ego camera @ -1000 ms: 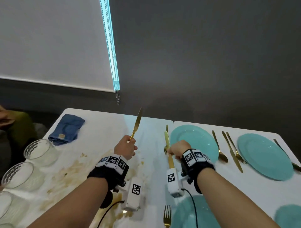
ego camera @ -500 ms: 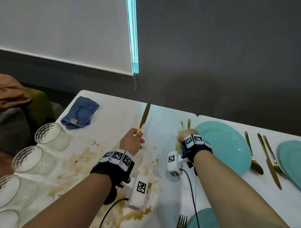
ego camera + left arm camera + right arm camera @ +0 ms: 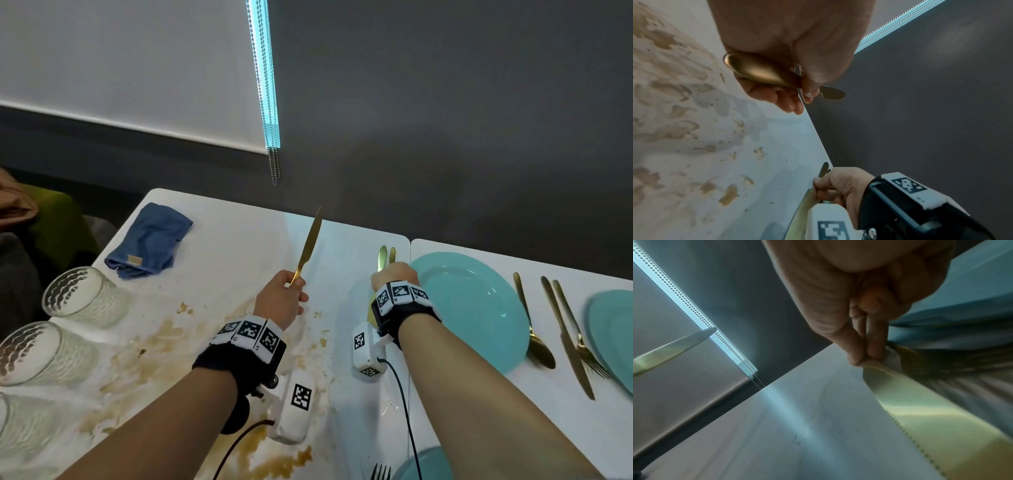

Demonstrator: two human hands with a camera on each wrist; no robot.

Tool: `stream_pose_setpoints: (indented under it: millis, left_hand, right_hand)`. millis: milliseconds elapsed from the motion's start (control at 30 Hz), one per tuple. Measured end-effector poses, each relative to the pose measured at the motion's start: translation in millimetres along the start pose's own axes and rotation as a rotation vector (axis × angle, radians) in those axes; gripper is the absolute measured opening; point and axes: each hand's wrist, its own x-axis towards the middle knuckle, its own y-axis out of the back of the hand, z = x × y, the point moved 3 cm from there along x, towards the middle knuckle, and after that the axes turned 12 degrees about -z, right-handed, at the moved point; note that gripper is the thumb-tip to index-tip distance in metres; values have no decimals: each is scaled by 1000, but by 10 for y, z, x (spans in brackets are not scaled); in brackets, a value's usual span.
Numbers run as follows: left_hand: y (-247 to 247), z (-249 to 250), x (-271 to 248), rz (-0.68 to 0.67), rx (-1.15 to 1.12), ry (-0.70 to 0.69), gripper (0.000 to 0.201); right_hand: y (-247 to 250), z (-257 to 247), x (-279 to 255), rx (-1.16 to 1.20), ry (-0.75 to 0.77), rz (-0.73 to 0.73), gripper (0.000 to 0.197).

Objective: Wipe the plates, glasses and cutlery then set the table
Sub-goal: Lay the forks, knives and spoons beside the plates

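Since the earlier frame, the right hand [image 3: 394, 277] has come down beside the left rim of the teal plate [image 3: 472, 308] near the far edge of the worktop [image 3: 233, 246], and a serrated gold knife [image 3: 920, 410] now lies flat under it with other cutlery. To finish the step well, align the pieces parallel to the plate rim, then release. Right-hand fingers [image 3: 869, 344] pinch the knife handle; the grip is closed on it. The left hand [image 3: 281, 301] grips a second gold knife [image 3: 308, 246] by its handle, blade tilted up over the stained part of the worktop. A blue cloth [image 3: 150, 236] lies near the far left corner.
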Motion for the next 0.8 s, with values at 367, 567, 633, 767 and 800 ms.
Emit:
stream_pose_setpoints:
  millis: [367, 567, 633, 767, 800]
  left_hand:
    - [-73, 20, 57, -13, 28, -5, 15]
    - [-83, -15, 42, 10, 29, -6, 15]
    - [-85, -31, 30, 17, 27, -6, 15]
    - [-100, -42, 11, 19, 36, -9, 14]
    - [-102, -36, 10, 21, 36, -12, 14]
  right_hand:
    - [-18, 12, 53, 32, -7, 80, 47]
    - [5, 9, 40, -34, 43, 25, 24]
    - [21, 16, 43, -49, 41, 33, 21]
    - [27, 17, 43, -47, 40, 41, 22]
    - [27, 13, 50, -44, 42, 36, 23]
